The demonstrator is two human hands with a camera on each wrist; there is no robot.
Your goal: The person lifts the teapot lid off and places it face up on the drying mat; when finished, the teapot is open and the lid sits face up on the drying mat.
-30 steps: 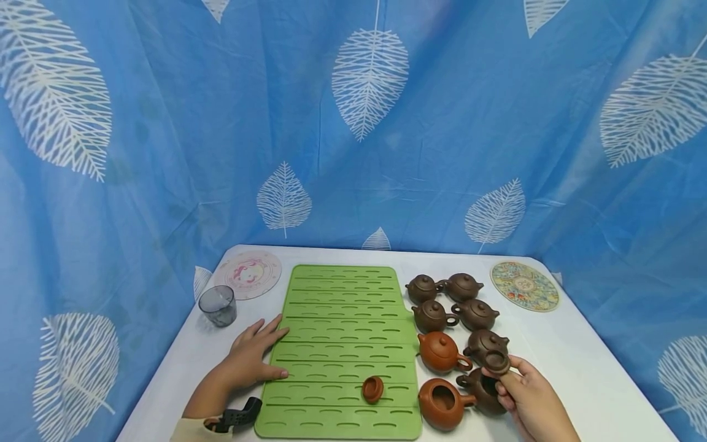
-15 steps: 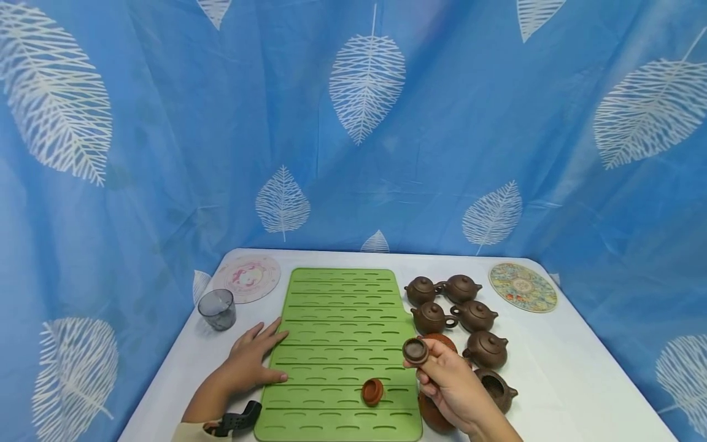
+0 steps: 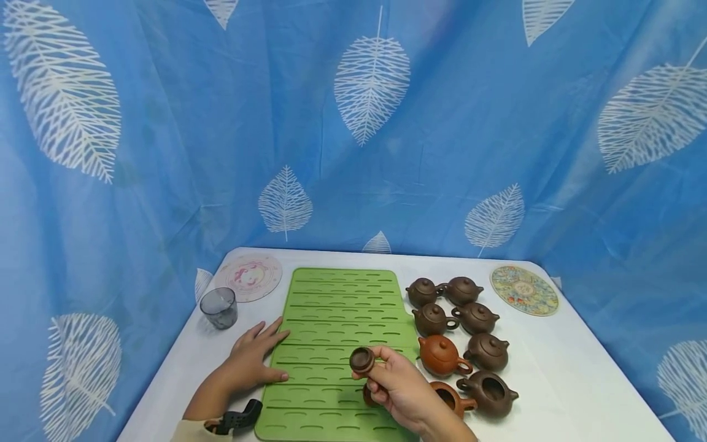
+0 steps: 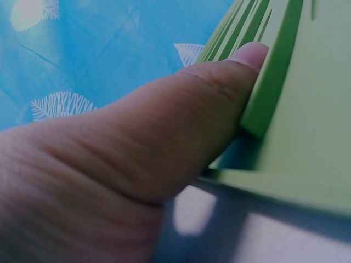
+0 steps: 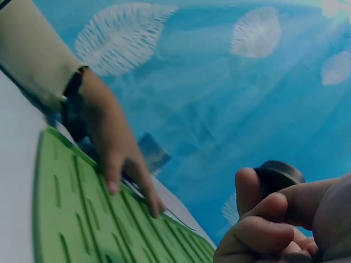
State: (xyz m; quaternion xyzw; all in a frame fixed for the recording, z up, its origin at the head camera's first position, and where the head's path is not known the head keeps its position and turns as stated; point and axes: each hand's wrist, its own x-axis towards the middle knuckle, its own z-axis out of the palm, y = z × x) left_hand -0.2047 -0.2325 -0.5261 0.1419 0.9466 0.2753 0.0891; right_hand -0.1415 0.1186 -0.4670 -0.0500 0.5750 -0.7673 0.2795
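Observation:
My right hand (image 3: 400,390) pinches a small dark brown teapot lid (image 3: 361,361), underside showing, over the lower part of a green slotted mat (image 3: 337,298). Beneath that hand, a reddish-brown lid (image 3: 369,396) lies on the mat, mostly hidden. In the right wrist view, thumb and fingers grip the dark lid (image 5: 282,176) at its edge. My left hand (image 3: 254,359) rests spread at the mat's left edge, its thumb (image 4: 203,104) touching the rim. A lidless dark brown teapot (image 3: 494,407) and a lidless reddish one (image 3: 455,402), partly covered by my forearm, stand at right.
Several lidded brown teapots (image 3: 477,318) and a reddish lidded teapot (image 3: 442,357) stand in two columns right of the mat. A grey glass (image 3: 220,310) and a pink round mat (image 3: 250,277) lie left. A patterned disc (image 3: 525,290) lies back right.
My right hand has carried the dark lid leftward from the lidless brown teapot, across the reddish teapots, to above the green mat. The left hand has stayed in place.

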